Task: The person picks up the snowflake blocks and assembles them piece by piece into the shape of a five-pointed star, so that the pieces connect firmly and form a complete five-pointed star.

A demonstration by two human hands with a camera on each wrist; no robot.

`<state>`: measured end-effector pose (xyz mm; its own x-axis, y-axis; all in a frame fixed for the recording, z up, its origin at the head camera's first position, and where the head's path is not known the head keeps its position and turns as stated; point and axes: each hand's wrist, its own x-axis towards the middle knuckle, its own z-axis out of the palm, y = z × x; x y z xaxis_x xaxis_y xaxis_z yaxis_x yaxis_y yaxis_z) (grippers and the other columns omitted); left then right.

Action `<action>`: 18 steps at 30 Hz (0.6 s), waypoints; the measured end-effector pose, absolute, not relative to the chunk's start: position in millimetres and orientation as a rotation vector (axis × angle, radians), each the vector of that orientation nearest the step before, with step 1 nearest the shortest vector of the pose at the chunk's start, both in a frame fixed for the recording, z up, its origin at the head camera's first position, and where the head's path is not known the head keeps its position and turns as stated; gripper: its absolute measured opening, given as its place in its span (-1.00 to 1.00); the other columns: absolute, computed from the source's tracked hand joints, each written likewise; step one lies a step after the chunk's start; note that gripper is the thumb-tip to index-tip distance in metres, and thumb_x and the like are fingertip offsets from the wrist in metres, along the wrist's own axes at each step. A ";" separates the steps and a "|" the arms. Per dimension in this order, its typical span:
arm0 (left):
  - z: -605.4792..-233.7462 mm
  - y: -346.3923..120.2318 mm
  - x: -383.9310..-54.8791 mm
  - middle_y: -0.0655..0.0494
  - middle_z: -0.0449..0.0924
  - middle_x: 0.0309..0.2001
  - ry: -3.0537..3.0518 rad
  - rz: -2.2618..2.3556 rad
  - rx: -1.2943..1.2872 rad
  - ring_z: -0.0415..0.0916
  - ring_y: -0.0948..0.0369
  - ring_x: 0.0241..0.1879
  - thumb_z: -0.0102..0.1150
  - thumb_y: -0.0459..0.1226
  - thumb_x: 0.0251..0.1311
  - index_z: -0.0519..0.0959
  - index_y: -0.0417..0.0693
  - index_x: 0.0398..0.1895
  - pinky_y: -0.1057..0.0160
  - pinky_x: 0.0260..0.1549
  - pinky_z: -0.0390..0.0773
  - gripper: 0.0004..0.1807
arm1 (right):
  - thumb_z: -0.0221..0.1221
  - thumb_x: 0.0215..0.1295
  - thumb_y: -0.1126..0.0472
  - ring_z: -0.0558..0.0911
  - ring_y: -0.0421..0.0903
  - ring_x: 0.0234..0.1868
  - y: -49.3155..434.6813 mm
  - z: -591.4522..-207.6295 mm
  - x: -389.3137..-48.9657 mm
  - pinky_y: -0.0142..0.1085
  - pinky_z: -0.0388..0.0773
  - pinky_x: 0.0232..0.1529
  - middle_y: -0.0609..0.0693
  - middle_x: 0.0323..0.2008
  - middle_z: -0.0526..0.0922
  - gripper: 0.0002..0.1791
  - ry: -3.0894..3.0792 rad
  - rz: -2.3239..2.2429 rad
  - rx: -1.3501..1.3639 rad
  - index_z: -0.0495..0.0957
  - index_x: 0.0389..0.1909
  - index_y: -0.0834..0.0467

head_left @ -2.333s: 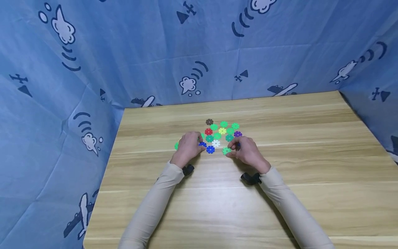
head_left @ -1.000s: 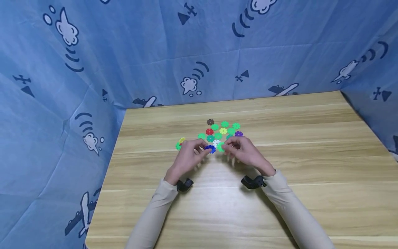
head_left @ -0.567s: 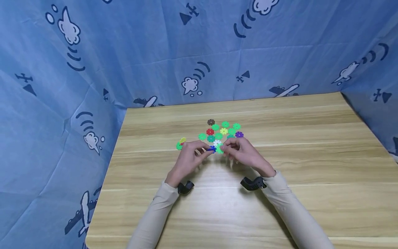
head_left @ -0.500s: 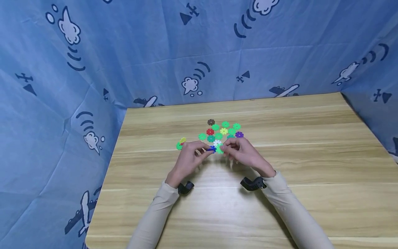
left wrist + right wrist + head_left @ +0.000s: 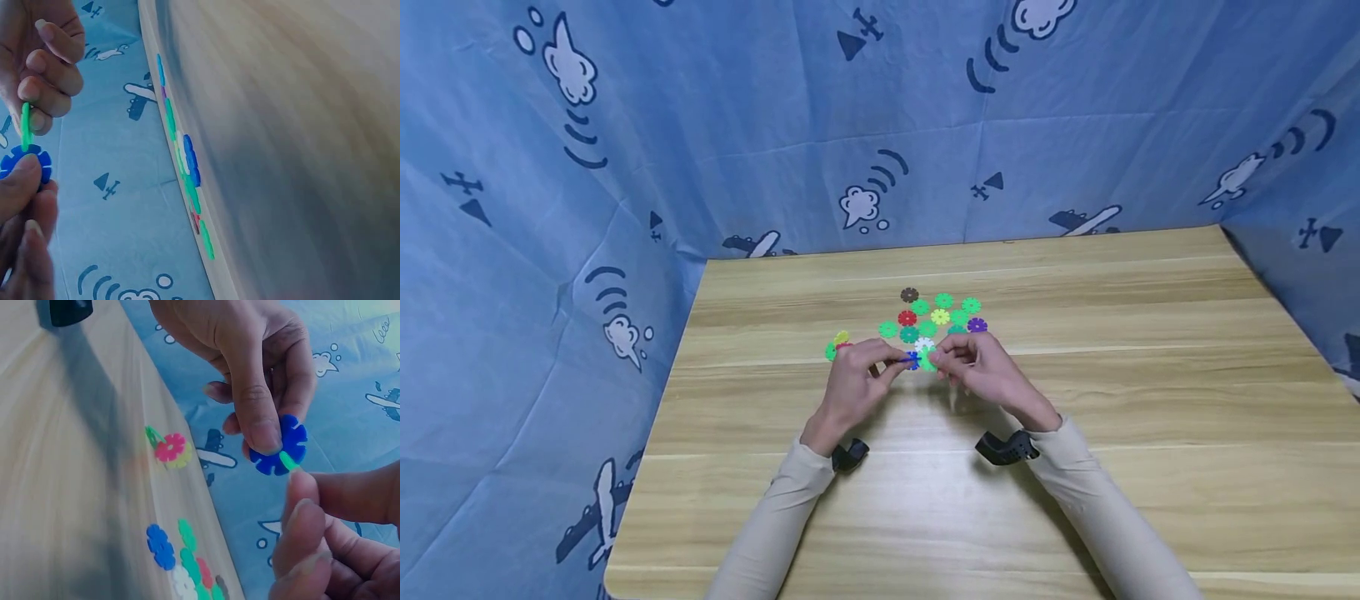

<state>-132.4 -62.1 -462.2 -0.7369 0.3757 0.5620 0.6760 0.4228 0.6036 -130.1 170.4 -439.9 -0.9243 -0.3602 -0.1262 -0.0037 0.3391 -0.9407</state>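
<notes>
Between thumb and fingertips, my left hand (image 5: 856, 379) pinches a blue snowflake disc (image 5: 295, 434), a flat round piece with notches around its edge. My right hand (image 5: 992, 372) pinches a green snowflake disc (image 5: 25, 124) by its far side. In both wrist views the two discs meet edge to edge, turned across each other, the green edge at a notch of the blue one. They are held above the table. My left thumb covers part of the blue disc, and right fingers hide much of the green one. Another blue disc (image 5: 160, 547) lies on the table below.
Loose snowflake discs lie flat beyond the hands, among them a white one (image 5: 924, 343), a red one (image 5: 907, 318), a brown one (image 5: 909, 295) and a purple one (image 5: 977, 326). Left of them sits a cluster of green, red (image 5: 170, 448) and yellow discs. A blue printed curtain (image 5: 760, 125) borders the table (image 5: 895, 517).
My left hand has lifted a blue disc off the table and moved right. My right hand has brought the green disc left, and the two now meet. In the last half second they barely shift.
</notes>
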 end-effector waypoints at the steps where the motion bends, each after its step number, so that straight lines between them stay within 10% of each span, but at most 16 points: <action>1: -462.3 -62.4 -132.4 0.04 0.81 -0.40 -2.330 -1.210 -0.913 0.66 0.26 -0.49 0.48 -0.35 0.20 0.81 -0.16 -0.31 0.51 -0.54 0.55 -0.95 | 0.22 0.51 0.20 0.56 0.02 -0.54 170.0 -440.2 -130.0 -0.30 0.50 -0.60 0.20 -0.42 0.67 -0.81 2.301 -1.614 -0.333 0.65 -0.23 0.27; 18: -461.5 -59.0 -131.4 -0.01 0.81 -0.45 -2.180 -1.166 -0.988 0.66 0.25 -0.55 0.45 -0.42 0.20 0.80 -0.24 -0.39 0.51 -0.51 0.58 -0.96 | 0.23 0.49 0.24 0.62 -0.11 -0.50 169.9 -436.0 -128.6 -0.28 0.61 -0.49 0.02 -0.49 0.69 -0.83 2.234 -1.686 -0.299 0.66 -0.21 0.30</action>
